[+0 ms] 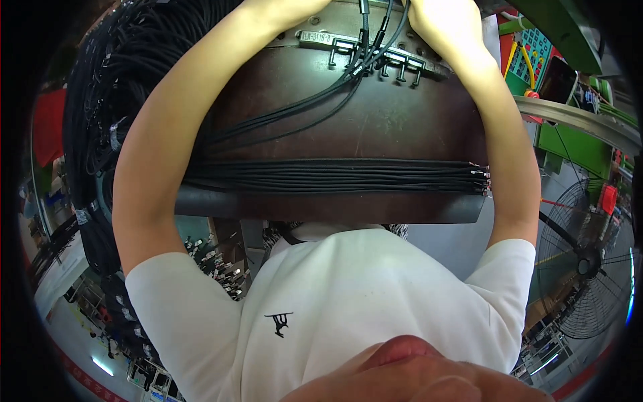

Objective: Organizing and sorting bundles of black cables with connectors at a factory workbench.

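Observation:
Both my arms reach up to the top edge of the head view. Of my left hand (291, 9) only the wrist side shows, and the fingers are cut off. My right hand (442, 19) is at the top right of centre, its fingers also out of sight. Between the hands, several black cables (365, 41) run down across a metal bar fixture (318, 38) with black hook-like pegs. Below the pegs they sweep left over the dark brown table (402, 120). Whether either hand holds a cable is hidden.
Across the table's near part lies a straight bundle of black cables (335, 175) with bare ends at right. A thick mass of black cables (144, 60) hangs at left. Yellow-handled pliers (528, 65) are at the upper right; a floor fan (588, 260) stands at right.

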A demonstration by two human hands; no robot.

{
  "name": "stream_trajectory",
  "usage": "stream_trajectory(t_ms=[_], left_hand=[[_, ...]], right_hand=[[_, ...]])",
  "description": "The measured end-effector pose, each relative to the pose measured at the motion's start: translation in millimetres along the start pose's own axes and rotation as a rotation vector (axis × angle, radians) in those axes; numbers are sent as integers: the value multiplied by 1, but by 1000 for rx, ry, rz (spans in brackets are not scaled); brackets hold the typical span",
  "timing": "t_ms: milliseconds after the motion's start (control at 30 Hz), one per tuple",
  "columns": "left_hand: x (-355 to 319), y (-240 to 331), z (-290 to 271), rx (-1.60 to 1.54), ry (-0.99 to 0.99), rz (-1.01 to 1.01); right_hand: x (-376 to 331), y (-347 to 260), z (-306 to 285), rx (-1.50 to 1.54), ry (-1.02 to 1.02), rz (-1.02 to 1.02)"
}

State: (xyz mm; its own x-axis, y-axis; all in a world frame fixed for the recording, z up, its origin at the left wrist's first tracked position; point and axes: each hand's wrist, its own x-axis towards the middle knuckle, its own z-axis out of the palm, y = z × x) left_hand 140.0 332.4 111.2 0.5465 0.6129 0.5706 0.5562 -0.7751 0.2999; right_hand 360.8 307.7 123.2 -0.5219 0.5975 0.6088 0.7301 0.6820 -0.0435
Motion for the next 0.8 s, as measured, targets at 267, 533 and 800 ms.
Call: stream_trajectory(t_ms=[267,533,800], left_hand=[[-4,-2,6,338,25,80],[11,19,-23,200,-316,-386],[-30,42,-24,106,264,-90]], right_hand=[[-11,9,15,-79,-81,158],[-10,15,6,-28,-233,525],[-39,10,-39,-101,-47,76]])
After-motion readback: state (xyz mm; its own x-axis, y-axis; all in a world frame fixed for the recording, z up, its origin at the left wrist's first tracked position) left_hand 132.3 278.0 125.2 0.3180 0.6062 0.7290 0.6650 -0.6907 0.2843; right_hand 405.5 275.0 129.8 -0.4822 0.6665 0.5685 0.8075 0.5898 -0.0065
